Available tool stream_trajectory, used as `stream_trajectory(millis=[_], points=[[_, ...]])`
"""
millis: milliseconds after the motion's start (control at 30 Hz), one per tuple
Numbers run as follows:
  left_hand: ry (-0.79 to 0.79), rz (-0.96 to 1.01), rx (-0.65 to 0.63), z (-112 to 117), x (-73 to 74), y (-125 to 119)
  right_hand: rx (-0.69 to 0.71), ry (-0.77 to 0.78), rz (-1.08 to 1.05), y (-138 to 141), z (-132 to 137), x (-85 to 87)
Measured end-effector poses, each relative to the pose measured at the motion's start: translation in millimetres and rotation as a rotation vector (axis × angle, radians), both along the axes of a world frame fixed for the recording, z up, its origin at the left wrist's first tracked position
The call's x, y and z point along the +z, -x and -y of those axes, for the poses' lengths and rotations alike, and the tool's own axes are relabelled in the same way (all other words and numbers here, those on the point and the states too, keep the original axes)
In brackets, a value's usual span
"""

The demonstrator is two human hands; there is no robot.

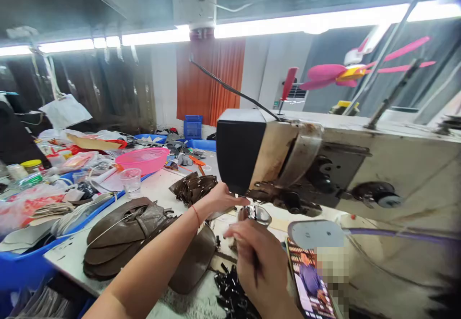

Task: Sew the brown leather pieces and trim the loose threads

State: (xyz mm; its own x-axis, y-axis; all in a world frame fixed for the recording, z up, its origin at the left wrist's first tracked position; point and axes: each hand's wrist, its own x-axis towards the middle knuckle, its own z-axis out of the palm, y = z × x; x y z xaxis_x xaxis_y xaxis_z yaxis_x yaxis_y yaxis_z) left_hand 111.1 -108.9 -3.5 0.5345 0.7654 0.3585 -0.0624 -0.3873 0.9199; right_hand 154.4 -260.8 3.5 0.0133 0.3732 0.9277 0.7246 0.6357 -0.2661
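Note:
My left hand [221, 198] reaches under the head of the sewing machine [324, 165], fingers curled near the needle area; what they hold is hidden. My right hand [257, 256] is closed in a pinch just in front of the metal presser foot [257, 213], gripping something small I cannot make out. A brown leather piece [194, 261] lies under my left forearm. A pile of black strips [234, 295] sits by my right wrist.
A stack of brown leather pieces [126, 237] lies to the left, darker ones [192, 187] behind. A pink basin [144, 159], a clear plastic cup [131, 182], blue trays [32, 266] and clutter fill the left. A phone [309, 285] leans at the right.

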Motion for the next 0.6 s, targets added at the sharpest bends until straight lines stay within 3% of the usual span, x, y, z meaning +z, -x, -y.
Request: stream_trajectory(millis=[33,100,167,267,333,433,600], points=[[0.011,-0.011,-0.057,-2,1.0,2,-0.037,-0.001,-0.128,3,-2,-2.1],[-0.024,-0.021,-0.030,-4,2.0,11,-0.110,-0.040,-0.436,11,-5,-8.2],[-0.026,-0.010,0.057,0,1.5,22,-0.088,-0.066,-0.705,19,-9,-12.2],[0.003,0.049,0.224,14,2.0,37,-0.083,-0.044,-0.924,29,-16,-7.3],[0.037,0.131,0.282,27,5.6,44,-0.199,-0.056,-0.969,32,-23,1.1],[0.082,0.265,0.258,42,14.5,50,-0.409,-0.072,-0.916,28,-34,10.3],[0.032,0.314,0.217,56,27.5,56,-0.537,-0.073,-0.877,17,-46,1.1]])
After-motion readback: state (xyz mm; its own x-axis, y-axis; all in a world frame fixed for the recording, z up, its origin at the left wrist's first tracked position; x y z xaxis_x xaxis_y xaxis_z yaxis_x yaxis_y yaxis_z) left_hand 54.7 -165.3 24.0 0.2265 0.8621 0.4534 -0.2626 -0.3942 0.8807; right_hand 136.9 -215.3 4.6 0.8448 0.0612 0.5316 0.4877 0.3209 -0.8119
